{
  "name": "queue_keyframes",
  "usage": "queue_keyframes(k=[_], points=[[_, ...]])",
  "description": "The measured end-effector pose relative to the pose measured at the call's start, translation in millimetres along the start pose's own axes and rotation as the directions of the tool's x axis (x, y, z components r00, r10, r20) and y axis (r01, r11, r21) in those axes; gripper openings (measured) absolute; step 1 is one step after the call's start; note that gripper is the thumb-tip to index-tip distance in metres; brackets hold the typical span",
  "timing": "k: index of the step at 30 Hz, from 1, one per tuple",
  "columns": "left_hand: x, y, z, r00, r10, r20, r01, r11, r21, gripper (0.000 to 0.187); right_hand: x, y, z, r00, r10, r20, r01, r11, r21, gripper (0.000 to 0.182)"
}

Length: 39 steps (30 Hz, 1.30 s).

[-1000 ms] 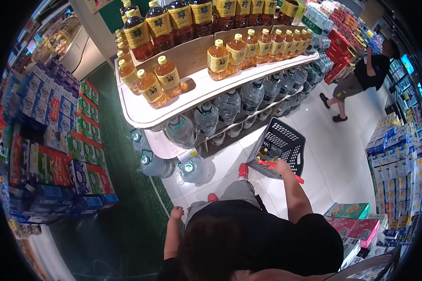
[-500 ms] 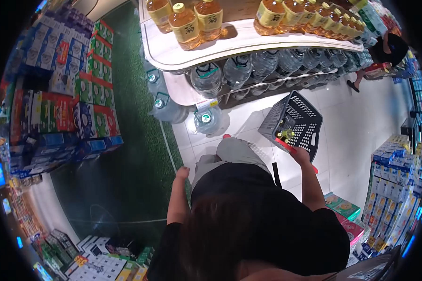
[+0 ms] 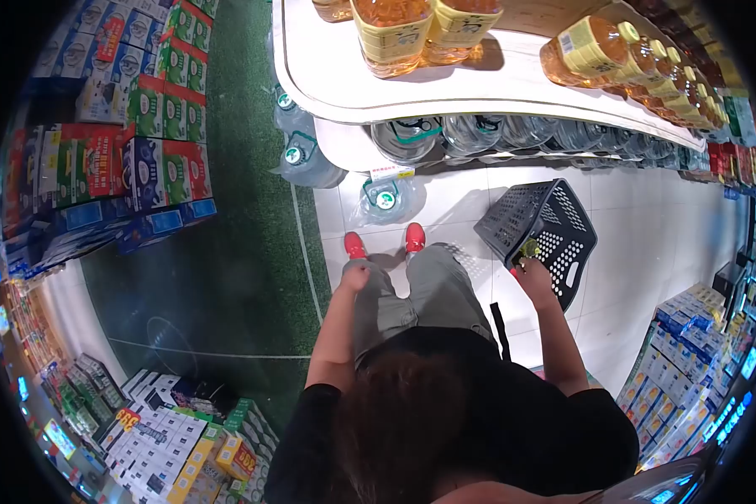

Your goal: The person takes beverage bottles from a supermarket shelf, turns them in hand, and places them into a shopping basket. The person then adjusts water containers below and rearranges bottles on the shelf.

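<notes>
My right hand (image 3: 536,281) is closed at the near rim of a dark grey perforated basket (image 3: 569,220), where a bit of its red handle shows. Some small yellow-green items (image 3: 530,248) lie in the basket, which stands tilted over the white tiles. My left hand (image 3: 357,275) hangs above my left thigh with its fingers curled in; whether anything is inside is too small to tell. Ahead, amber bottles with yellow labels (image 3: 392,38) stand on a pale shelf (image 3: 336,92), and large clear water bottles (image 3: 407,139) sit beneath it.
A single water jug (image 3: 386,200) stands on the floor before my red shoes (image 3: 414,238). More jugs (image 3: 298,157) line the green turf (image 3: 256,168). Stacked cartons rise at the left (image 3: 172,109), lower left (image 3: 155,454) and lower right (image 3: 672,361).
The shelf and its bottles appear closer and larger. My legs and both red shoes have come into view. The basket sits slightly further right, and the person at the upper right is gone from view.
</notes>
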<state>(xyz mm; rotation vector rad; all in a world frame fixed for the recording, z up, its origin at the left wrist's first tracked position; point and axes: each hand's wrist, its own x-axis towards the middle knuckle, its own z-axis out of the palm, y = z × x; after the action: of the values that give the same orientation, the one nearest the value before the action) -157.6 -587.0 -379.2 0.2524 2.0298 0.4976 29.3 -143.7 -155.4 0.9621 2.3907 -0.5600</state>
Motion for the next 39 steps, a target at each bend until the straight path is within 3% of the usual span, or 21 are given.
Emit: queue_keyframes(k=[2, 3, 4, 6, 7, 8, 11, 13, 16, 20, 23, 25, 27, 29, 31, 34, 37, 39], points=[[26.5, 3.8, -11.0, 1.0, -0.005, -0.02, 0.006, 0.996, 0.085, 0.037, 36.6, -9.0, 57.1, 0.991, -0.134, -0.016, 0.134, 0.97, 0.204, 0.024], [39.3, 10.1, -20.3, 1.0, -0.005, -0.025, 0.008, 0.992, 0.128, 0.038, 52.0, -21.8, 81.4, 0.981, -0.15, 0.119, 0.111, 0.952, 0.287, 0.027], [51.0, 18.3, -32.7, 0.999, -0.04, 0.03, 0.037, 0.996, 0.086, 0.037, 57.9, -43.3, 101.4, 0.971, -0.21, 0.115, 0.154, 0.916, 0.372, 0.028], [86.7, 14.2, -44.4, 1.0, -0.005, 0.025, 0.002, 0.989, 0.149, 0.036, 63.8, -86.5, 132.9, 0.924, -0.259, 0.281, 0.106, 0.88, 0.464, 0.029], [103.1, 11.0, -49.4, 1.0, 0.013, 0.024, -0.017, 0.983, 0.182, 0.035, 69.7, -93.7, 161.1, 0.888, -0.337, 0.312, 0.214, 0.905, 0.368, 0.029], [116.1, 13.7, -57.4, 1.0, -0.004, -0.012, 0.007, 0.978, 0.206, 0.035, 64.9, -105.0, 187.9, 0.899, -0.301, 0.318, 0.122, 0.87, 0.478, 0.028], [163.0, 27.1, -85.2, 0.999, -0.009, -0.031, 0.016, 0.977, 0.214, 0.039, 66.0, -134.9, 239.3, 0.848, -0.341, 0.406, 0.131, 0.876, 0.463, 0.03], [186.2, 34.4, -94.4, 0.994, -0.012, -0.108, 0.012, 1.0, -0.006, 0.045, 60.4, -158.4, 258.6, 0.837, -0.293, 0.462, 0.071, 0.896, 0.439, 0.03], [218.7, 46.3, -91.6, 0.972, 0.061, -0.229, -0.102, 0.979, -0.175, 0.055, 70.9, -188.0, 278.4, 0.836, -0.235, 0.496, 0.01, 0.91, 0.414, 0.03], [252.9, 51.9, -78.8, 0.976, 0.151, -0.156, -0.186, 0.951, -0.245, 0.066, 89.5, -223.3, 305.0, 0.856, -0.233, 0.462, -0.082, 0.82, 0.566, 0.027], [242.7, 58.5, -78.0, 0.951, 0.134, -0.279, -0.19, 0.965, -0.183, 0.061, 121.7, -255.2, 288.6, 0.922, -0.161, 0.352, -0.024, 0.884, 0.467, 0.021], [233.9, 59.2, -80.4, 0.955, 0.148, -0.256, -0.191, 0.969, -0.155, 0.066, 160.0, -216.6, 381.1, 0.952, -0.086, 0.295, -0.169, 0.655, 0.737, 0.015], [242.8, 49.4, -69.5, 0.942, 0.177, -0.284, -0.221, 0.967, -0.13, 0.07, 201.5, -212.0, 398.9, 0.961, -0.111, 0.254, -0.201, 0.35, 0.915, 0.014], [256.9, 40.7, -58.0, 0.919, 0.201, -0.339, -0.271, 0.947, -0.172, 0.068, 220.5, -260.3, 328.0, 0.887, 0.117, 0.446, -0.448, 0.448, 0.774, 0.023], [267.3, 36.4, -54.4, 0.908, 0.204, -0.367, -0.317, 0.907, -0.277, 0.065, 240.5, -276.4, 324.3, 0.732, 0.244, 0.636, -0.681, 0.258, 0.686, 0.032], [267.2, 38.4, -57.8, 0.918, 0.012, -0.397, -0.173, 0.911, -0.373, 0.056, 253.9, -297.9, 328.6, 0.776, 0.322, 0.542, -0.608, 0.154, 0.779, 0.037], [267.0, 30.8, -57.3, 0.952, -0.029, -0.306, -0.125, 0.873, -0.472, 0.045, 273.5, -298.4, 349.5, 0.807, 0.287, 0.516, -0.556, 0.076, 0.828, 0.041], [259.0, 29.0, -57.0, 0.954, -0.018, -0.301, -0.128, 0.88, -0.457, 0.034, 278.6, -303.0, 348.9, 0.806, 0.364, 0.467, -0.557, 0.199, 0.807, 0.052]])
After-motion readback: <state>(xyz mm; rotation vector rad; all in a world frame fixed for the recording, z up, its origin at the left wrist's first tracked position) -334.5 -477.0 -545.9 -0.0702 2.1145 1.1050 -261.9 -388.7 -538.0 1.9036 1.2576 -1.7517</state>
